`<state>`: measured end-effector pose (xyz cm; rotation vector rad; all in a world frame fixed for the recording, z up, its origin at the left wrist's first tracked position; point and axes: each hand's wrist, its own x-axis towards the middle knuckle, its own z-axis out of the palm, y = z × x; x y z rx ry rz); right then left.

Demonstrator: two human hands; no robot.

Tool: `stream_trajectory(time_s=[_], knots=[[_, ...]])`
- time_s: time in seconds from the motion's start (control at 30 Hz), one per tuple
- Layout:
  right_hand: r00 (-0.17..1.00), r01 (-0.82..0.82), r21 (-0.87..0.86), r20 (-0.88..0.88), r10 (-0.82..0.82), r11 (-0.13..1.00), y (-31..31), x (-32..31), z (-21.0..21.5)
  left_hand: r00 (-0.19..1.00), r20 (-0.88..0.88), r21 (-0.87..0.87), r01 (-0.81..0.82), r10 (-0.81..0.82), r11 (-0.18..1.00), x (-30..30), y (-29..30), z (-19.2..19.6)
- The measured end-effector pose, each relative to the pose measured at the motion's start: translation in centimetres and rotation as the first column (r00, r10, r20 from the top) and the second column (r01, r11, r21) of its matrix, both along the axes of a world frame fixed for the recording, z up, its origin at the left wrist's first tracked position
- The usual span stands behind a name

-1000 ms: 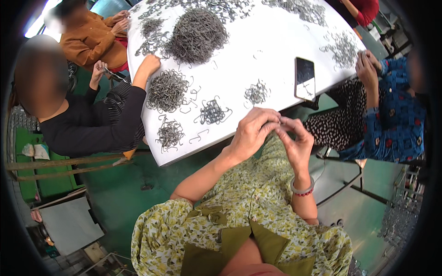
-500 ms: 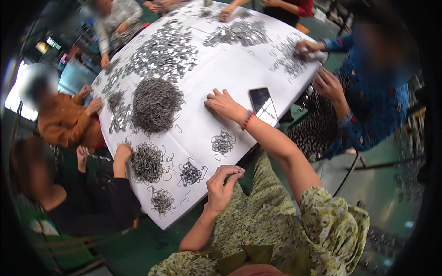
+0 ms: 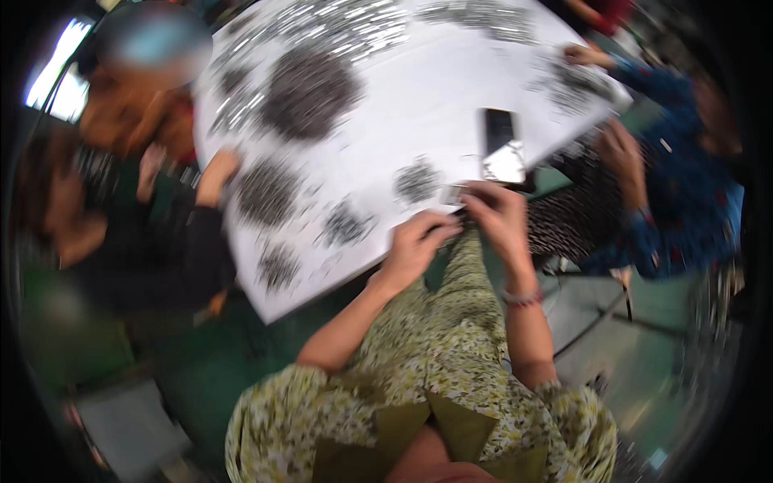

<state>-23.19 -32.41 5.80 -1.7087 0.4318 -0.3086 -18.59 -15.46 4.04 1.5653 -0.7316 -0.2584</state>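
My left hand (image 3: 412, 248) and my right hand (image 3: 502, 219) are close together at the table's near edge, above my lap. The right thumb and fingers pinch a small shiny metal piece (image 3: 453, 193), blurred by motion. My left fingers are pressed together in a pinch, and whatever sits between them is too small to make out. Just beyond my hands lies a small pile of bent wire hooks (image 3: 417, 179) on the white tabletop (image 3: 411, 105). A dark phone (image 3: 501, 137) rests past my right hand.
More hook piles (image 3: 267, 191) and a big wire heap (image 3: 310, 92) cover the table's left side, with shiny metal pieces (image 3: 346, 28) behind. A person in dark sleeves (image 3: 153, 249) works at left, another in blue (image 3: 684, 177) at right. A grey seat (image 3: 133, 427) stands lower left.
My right hand has come back from the tabletop beside the phone to meet my left hand, now with a small metal piece. The whole view has shifted and blurred.
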Motion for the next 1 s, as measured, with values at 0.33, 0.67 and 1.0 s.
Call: stream_trajectory(time_s=[0.33,0.67,1.0], knots=[[0.910,0.142,-0.024,0.396,-0.121,0.990,3.2,-2.6,1.5,0.966,0.234,0.027,-0.122,0.112,0.992,-0.2,0.6,0.6],[0.944,0.099,0.023,0.313,-0.101,0.995,2.8,-3.6,0.4,0.752,0.530,0.316,-0.604,0.392,0.731,9.8,11.5,-2.9],[0.968,0.118,0.036,0.220,-0.123,0.992,3.5,-3.0,2.3,0.739,0.664,0.701,-0.667,0.110,0.254,18.6,14.8,-5.6]])
